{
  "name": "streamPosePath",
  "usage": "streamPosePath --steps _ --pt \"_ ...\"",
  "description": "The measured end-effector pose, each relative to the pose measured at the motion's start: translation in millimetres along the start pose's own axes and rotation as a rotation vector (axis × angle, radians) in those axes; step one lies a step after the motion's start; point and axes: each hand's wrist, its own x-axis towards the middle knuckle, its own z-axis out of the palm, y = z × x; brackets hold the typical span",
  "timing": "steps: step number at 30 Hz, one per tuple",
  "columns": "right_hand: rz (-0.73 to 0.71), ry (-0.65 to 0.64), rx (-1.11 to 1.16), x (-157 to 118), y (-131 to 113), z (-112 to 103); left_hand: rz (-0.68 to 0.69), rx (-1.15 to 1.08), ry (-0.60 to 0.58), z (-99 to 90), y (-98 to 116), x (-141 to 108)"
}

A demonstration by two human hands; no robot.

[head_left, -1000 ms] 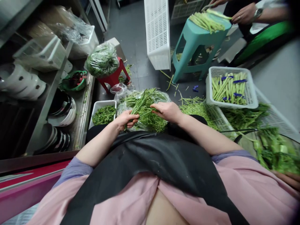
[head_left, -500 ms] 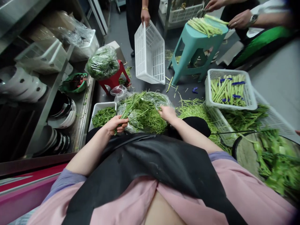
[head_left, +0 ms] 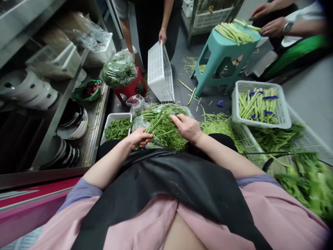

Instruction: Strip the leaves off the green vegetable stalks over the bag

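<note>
My left hand [head_left: 142, 138] is closed around a bunch of leafy green stems [head_left: 156, 121], which slants up and to the right over my lap. To its right, my right hand [head_left: 189, 129] has its fingers pinched close to the leafy side of the bunch; what is between the fingertips is too small to make out. Beneath both hands lies a heap of cut greens [head_left: 174, 141] on clear plastic. A white basket of trimmed leafy greens [head_left: 117, 129] stands just beyond my left hand.
A co-worker's hand [head_left: 162, 36] holds a tilted white crate [head_left: 156, 67] ahead. Bagged greens [head_left: 119, 69] rest on a red stool [head_left: 131, 86]. Another person handles stalks on a teal stool [head_left: 208, 59]. Right: a basket of banded stalks [head_left: 257, 106]. Left: steel shelving [head_left: 97, 139].
My right hand has moved left, nearer the bunch in my left hand. The co-worker's crate has turned and dropped lower, and that person's other arm now reaches behind the bagged greens.
</note>
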Motion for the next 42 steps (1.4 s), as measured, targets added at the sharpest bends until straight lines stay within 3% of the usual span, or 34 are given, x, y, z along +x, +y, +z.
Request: streamPosePath --steps 5,12,14,18,20,22,25,28,30,32,37,40,42 --pt "-0.186 -0.132 0.029 -2.6 -12.9 12.4 0.005 -0.004 -0.005 2.7 -1.9 3.1" --pt "-0.140 -0.201 0.065 -12.0 -20.7 31.6 -0.028 0.002 -0.043 1.8 -8.7 3.4" --pt "-0.074 -0.240 0.077 -12.8 -14.8 36.0 -0.039 -0.015 -0.049 -3.8 -10.8 2.2" --pt "0.273 -0.318 0.060 -13.4 6.4 46.6 -0.041 -0.066 -0.043 -18.6 -13.0 -1.5" --pt "0.363 -0.320 0.076 -14.7 12.6 47.1 -0.032 -0.081 -0.019 -22.5 -12.5 -2.9" --pt "0.269 -0.264 0.132 -14.9 10.7 41.3 -0.029 -0.082 0.004 -21.5 -10.6 -3.2" --pt "-0.051 -0.163 0.187 -8.0 -3.1 26.0 -0.031 -0.067 0.011 -13.2 -5.6 -1.1" --pt "-0.297 -0.186 0.151 4.7 -16.3 16.5 -0.044 -0.050 -0.008 -3.4 0.1 2.4" --pt "-0.358 -0.246 0.136 9.9 -20.8 17.1 -0.045 -0.041 -0.005 1.2 3.2 5.2" --pt "-0.307 -0.310 0.138 10.1 -22.4 21.3 -0.035 -0.042 0.005 4.0 5.4 8.6" --pt "-0.027 -0.454 0.294 -2.4 -22.9 32.3 0.003 -0.041 0.018 5.7 6.1 18.4" --pt "0.148 -0.379 0.564 -9.6 -32.3 38.5 0.011 -0.042 -0.023 8.7 2.4 24.0" --pt "0.389 -0.257 0.817 -11.7 -44.1 45.2 0.040 -0.054 -0.031 15.2 -1.0 29.0"
